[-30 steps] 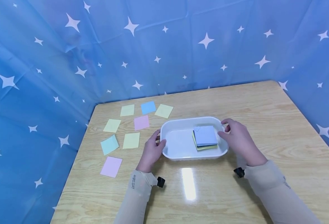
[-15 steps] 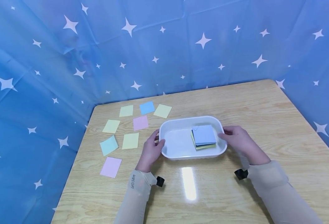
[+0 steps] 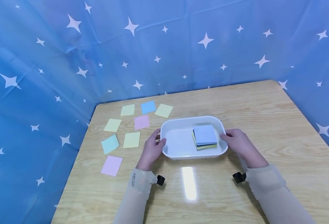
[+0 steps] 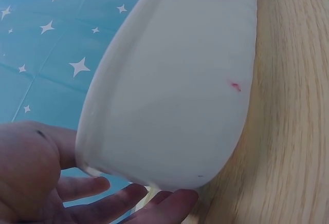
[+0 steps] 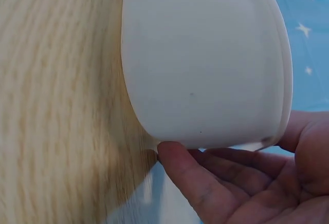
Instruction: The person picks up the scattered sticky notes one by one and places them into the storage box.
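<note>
A white plastic tray [image 3: 178, 141] with rounded corners sits mid-table in the head view. In its right half lies a stack of square sticky notes [image 3: 205, 135], pale blue on top, with dark and yellow edges beneath. My left hand [image 3: 150, 152] grips the tray's left end, thumb over the rim. The left wrist view has the fingers [image 4: 169, 206] of that hand against the lower end of the tray wall [image 4: 169, 80]. My right hand [image 3: 241, 147] holds the opposite end, thumb on the rim. Its fingers [image 5: 195, 180] reach beneath the tray in the right wrist view.
Left of the tray, separate square notes are spread on the wooden table [image 3: 265, 118], including a yellow note [image 3: 132, 140], a blue note [image 3: 148, 107] and a pink note [image 3: 141, 122]. A blue star-patterned curtain [image 3: 175, 56] hangs behind the table.
My right hand has shifted down from the tray's far right corner to the middle of its right end, its fingers now hidden under the rim. The left hand keeps its grip.
</note>
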